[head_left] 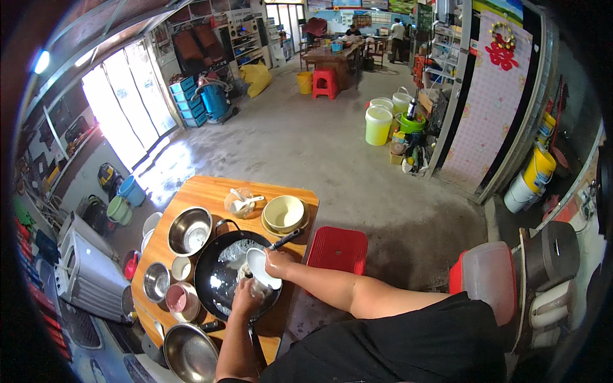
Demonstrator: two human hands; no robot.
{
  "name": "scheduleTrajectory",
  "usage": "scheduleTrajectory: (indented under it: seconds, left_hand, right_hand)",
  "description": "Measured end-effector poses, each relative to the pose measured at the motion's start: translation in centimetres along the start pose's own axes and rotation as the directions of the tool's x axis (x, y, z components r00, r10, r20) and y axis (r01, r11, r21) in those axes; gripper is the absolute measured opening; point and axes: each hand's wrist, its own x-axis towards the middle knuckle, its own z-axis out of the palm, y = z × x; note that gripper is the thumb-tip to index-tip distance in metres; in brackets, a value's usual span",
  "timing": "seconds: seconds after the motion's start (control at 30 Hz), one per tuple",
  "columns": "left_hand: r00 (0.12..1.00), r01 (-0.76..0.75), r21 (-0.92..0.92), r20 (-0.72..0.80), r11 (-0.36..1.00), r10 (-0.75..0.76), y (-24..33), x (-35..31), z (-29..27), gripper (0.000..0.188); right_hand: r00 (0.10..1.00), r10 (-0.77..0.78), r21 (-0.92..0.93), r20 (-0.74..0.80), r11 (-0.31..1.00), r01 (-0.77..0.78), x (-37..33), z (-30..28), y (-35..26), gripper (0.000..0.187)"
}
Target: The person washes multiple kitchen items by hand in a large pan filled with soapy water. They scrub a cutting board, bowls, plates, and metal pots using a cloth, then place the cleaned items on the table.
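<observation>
A black wok (211, 276) with foamy water in it stands on the wooden table. Over its right side, my right hand (277, 263) grips a white bowl (259, 265) by the rim, the bowl tilted. My left hand (248, 297) is at the bowl's near-left edge, above the water. Its fingers are curled in, and a pale, wet-looking bit shows beside them. What they hold, if anything, I cannot make out. The wok's dark handle (287, 239) points to the far right, past my right hand.
Around the wok on the table (167, 233) stand a steel basin (189, 231), smaller metal bowl (156, 282), pink bowl (182, 299), metal pan (191, 354), stacked cream bowls (284, 214) and a clear bowl with white spoons (241, 203). A red stool (338, 249) adjoins the right edge.
</observation>
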Motion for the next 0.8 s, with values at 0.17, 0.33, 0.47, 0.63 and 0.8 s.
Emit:
scheduleTrajectory:
  seconds: [0.17, 0.33, 0.47, 0.63, 0.8]
  left_hand:
    - [0.955, 0.255, 0.190, 0.105, 0.948, -0.277, -2.9, 2.3, 1.8, 0.034]
    - [0.839, 0.543, -0.068, 0.085, 0.837, -0.537, -5.7, 2.6, 0.6, 0.031]
    - [0.829, 0.436, -0.678, 0.046, 0.592, -0.558, -5.6, 1.7, -2.1, 0.032]
    - [0.905, 0.088, -0.920, -0.087, 0.382, -0.417, -1.0, 2.5, -3.4, 0.027]
    - [0.925, -0.032, -0.199, -0.378, 0.979, -0.047, -1.6, 6.4, -0.3, 0.025]
  right_hand:
    - [1.000, -0.020, -0.105, 0.010, 0.994, 0.021, 4.0, 1.2, 1.2, 0.040]
    - [0.994, -0.106, 0.016, -0.016, 0.994, 0.106, 7.8, 3.1, 2.5, 0.029]
    - [0.971, -0.238, 0.062, -0.037, 0.969, 0.240, 11.1, 3.7, 2.6, 0.029]
    - [0.983, -0.146, 0.015, 0.112, 0.989, 0.145, 13.2, 4.6, 2.1, 0.033]
    - [0.952, -0.128, 0.087, 0.279, 0.990, 0.108, 12.6, 6.2, 3.0, 0.033]
